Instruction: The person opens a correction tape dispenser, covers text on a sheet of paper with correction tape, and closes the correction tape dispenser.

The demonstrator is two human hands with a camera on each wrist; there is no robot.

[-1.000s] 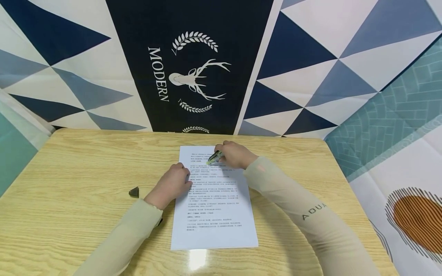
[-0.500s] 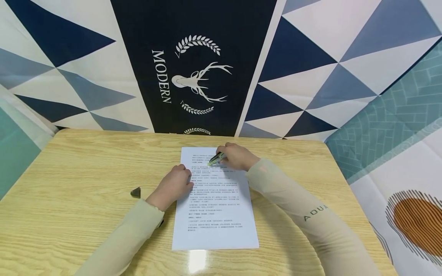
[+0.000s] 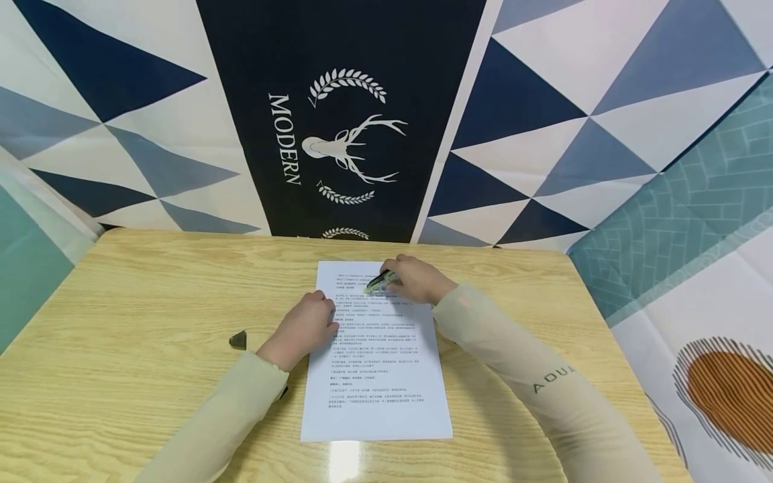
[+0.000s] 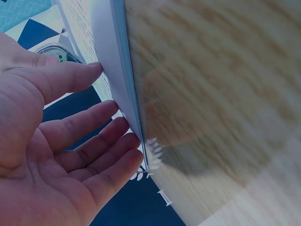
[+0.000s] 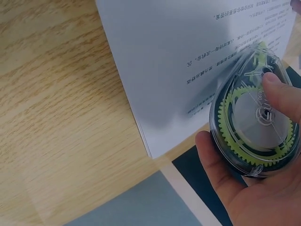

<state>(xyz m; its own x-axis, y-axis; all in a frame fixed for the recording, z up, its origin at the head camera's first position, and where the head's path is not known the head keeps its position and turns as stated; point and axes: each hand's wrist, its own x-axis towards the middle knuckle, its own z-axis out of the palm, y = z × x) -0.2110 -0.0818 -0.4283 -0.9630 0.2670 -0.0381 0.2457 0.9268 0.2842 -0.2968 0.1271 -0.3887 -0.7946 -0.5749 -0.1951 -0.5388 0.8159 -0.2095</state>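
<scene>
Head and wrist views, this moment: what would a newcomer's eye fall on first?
Probably the white stag head and the word MODERN, printed sideways on the black panel behind the table. Next, the clear-cased, green-geared correction tape dispenser, large in the right wrist view, held in the right hand over the printed sheets. Then, a small dark wedge on the table near the left hand.

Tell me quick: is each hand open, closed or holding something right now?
Left hand: open, fingers touching the paper.
Right hand: closed, holding a clear-cased tape dispenser.
</scene>
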